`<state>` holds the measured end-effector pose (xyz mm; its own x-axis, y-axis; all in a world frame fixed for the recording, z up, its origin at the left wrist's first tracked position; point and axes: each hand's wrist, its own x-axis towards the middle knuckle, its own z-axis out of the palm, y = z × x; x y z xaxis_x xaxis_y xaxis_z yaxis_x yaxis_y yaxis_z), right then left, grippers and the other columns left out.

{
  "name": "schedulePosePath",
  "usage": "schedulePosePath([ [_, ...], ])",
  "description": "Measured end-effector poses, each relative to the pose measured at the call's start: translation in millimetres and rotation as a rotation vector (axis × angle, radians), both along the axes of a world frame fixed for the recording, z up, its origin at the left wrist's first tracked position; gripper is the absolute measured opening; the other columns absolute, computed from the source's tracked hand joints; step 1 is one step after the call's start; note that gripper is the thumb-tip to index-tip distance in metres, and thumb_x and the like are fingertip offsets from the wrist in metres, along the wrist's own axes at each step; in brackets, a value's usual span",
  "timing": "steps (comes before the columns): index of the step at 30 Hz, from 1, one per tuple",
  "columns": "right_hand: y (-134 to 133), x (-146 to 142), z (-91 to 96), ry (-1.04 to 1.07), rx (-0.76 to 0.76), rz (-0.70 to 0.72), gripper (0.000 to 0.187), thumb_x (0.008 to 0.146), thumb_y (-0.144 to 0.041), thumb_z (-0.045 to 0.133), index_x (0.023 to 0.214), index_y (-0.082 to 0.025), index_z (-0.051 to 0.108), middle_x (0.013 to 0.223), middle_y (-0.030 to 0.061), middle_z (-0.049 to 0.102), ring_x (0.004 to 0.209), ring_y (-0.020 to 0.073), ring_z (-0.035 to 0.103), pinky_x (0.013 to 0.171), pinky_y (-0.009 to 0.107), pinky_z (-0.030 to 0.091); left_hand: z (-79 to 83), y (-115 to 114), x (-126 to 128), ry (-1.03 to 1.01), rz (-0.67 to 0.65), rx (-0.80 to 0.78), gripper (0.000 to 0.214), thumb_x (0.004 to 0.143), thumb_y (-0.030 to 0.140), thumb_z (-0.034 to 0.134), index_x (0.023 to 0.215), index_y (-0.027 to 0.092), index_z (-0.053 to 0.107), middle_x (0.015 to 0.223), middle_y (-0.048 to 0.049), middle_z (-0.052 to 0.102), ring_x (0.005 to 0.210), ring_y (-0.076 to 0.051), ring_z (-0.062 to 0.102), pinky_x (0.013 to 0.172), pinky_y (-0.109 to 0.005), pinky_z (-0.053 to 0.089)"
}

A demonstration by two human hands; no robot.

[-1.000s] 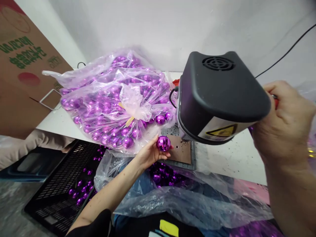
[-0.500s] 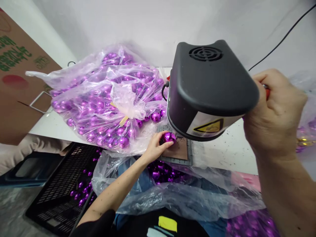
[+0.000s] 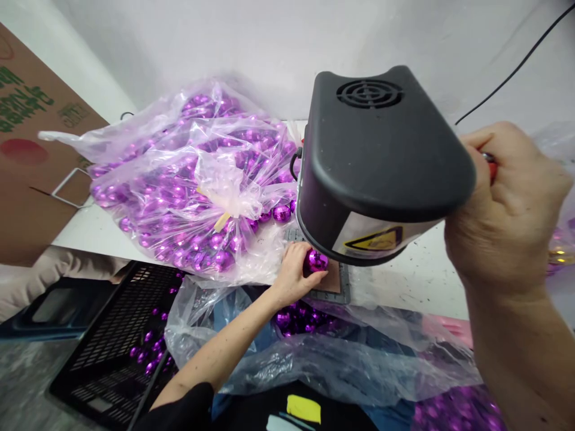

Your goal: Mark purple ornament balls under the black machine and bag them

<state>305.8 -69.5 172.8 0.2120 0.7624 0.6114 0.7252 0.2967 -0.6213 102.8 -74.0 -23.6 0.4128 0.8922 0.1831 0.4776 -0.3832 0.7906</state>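
Observation:
My left hand [image 3: 296,272] pinches a shiny purple mirrored ball [image 3: 317,260] between thumb and fingers. The ball is over a brown pad [image 3: 331,280] on a grey gridded mat [image 3: 345,286], just below the front edge of a black machine housing [image 3: 386,155] with a round vent and a yellow warning label. At the right side of that housing, my right hand [image 3: 512,197] is closed round a handle, of which only a red and metal bit shows by the thumb. The machine's underside is hidden from me.
A tied clear bag of purple balls [image 3: 179,191] lies left on the white table [image 3: 417,281]. An open plastic bag [image 3: 323,359] with more balls covers my lap. A black crate [image 3: 108,347] stands lower left, beside a person's leg [image 3: 58,278]. A cardboard box [image 3: 36,161] is far left.
My left hand has moved slightly right and toward me with the ball. My right hand stays on the handle; the whole view has shifted slightly.

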Motion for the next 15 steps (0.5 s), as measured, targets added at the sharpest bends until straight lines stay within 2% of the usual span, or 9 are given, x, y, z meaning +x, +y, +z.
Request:
schedulePosePath([
  [4,0.2,-1.4,0.3,0.02,0.042,-0.047,0.057,0.091,-0.066,0.042,0.084,-0.012,0.058,0.074,0.0004,0.044,0.067,-0.0023,0.038,0.058,0.014,0.028,-0.9,-2.9,4.1,-0.023,-0.038,-0.1,0.029,0.092,0.038,0.06,0.116,0.022,0.06,0.118,-0.0096,0.067,0.119,-0.029,0.057,0.111,-0.051,0.038],
  [10,0.8,-2.6,-5.8,0.023,0.09,-0.026,0.03,0.095,-0.039,0.05,0.086,-0.011,0.056,0.077,0.0009,0.046,0.073,-0.0008,0.042,0.06,0.014,0.03,4.4,-3.4,5.1,-0.01,-0.03,-0.134,0.041,0.091,0.048,0.062,0.124,0.023,0.058,0.126,-0.0119,0.065,0.124,-0.031,0.055,0.115,-0.054,0.035],
  [15,1.0,-1.8,-8.5,0.002,0.128,0.015,0.029,0.095,-0.041,0.05,0.091,-0.013,0.057,0.073,0.0,0.046,0.069,0.0002,0.043,0.061,0.018,0.03,5.3,-3.1,7.6,0.005,0.01,-0.107,0.034,0.088,0.045,0.066,0.116,0.026,0.062,0.115,-0.0089,0.067,0.118,-0.031,0.056,0.117,-0.053,0.032],
])
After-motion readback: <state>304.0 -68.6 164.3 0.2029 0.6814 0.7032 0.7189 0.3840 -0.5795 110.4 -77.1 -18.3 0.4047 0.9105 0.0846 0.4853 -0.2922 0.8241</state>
